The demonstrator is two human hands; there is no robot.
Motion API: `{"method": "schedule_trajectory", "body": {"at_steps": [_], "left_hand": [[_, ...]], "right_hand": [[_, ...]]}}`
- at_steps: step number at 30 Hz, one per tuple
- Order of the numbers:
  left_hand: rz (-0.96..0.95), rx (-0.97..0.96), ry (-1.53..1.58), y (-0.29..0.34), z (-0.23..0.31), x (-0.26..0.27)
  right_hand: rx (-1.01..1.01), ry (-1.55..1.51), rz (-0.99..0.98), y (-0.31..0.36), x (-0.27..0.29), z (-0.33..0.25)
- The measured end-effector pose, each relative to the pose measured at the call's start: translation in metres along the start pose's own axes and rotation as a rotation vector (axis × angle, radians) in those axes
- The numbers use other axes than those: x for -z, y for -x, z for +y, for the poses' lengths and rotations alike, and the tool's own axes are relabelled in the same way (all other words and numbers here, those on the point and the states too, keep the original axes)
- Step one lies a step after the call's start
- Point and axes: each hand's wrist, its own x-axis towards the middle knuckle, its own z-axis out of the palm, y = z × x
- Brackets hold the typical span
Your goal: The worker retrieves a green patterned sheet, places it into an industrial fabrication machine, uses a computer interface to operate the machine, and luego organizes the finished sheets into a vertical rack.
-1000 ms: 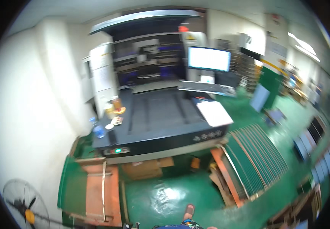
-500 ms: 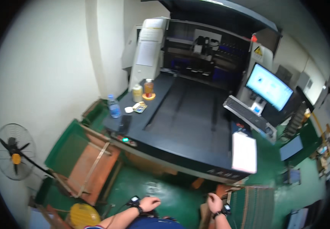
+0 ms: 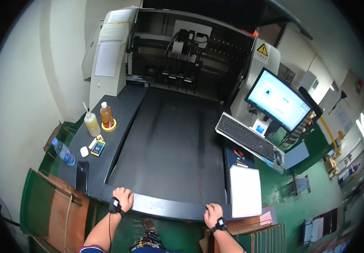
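Note:
In front of me is a large dark machine with a flat black bed [image 3: 171, 147] and a grey front rail [image 3: 165, 205]. My left hand [image 3: 124, 199] grips the rail's left part, its fingers curled over the top. Farther right, my right hand [image 3: 213, 215] has its fingers bent over the same rail, close to a stack of white paper [image 3: 245, 192]. Both wrists wear black strapped devices. A black phone [image 3: 82, 176] lies on the left side table, nearest my left hand.
Left table: water bottle [image 3: 64, 152], squeeze bottle [image 3: 92, 124], amber bottle [image 3: 106, 114], yellow-blue box [image 3: 98, 148], white case [image 3: 84, 152]. Right: keyboard [image 3: 245, 137], monitor [image 3: 278, 100]. Dark tool heads [image 3: 184, 63] stand at the back. Racks of boards [image 3: 66, 215] flank my legs.
I have come closer to the machine. Both hands, earlier loosely curled in the air away from it, now hold its front rail. The wall fan has mostly slipped out of view.

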Motion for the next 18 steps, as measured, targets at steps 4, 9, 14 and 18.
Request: {"method": "schedule_trajectory", "body": {"at_steps": [4,9,14,18], "left_hand": [[-0.283,-0.035,-0.062,-0.046,-0.003,-0.03],[-0.453,0.077,-0.026,-0.064,-0.001,-0.041],[-0.446,0.118,0.051,-0.077,0.004,-0.032],[-0.438,0.11,0.067,-0.083,0.004,-0.03]], "right_hand": [[-0.158,0.101,0.021,-0.018,-0.018,0.008],[-0.254,0.101,0.005,-0.029,-0.023,0.009],[-0.301,0.05,-0.054,-0.047,-0.01,0.001],[-0.329,0.12,-0.175,-0.054,-0.006,-0.005]]}}
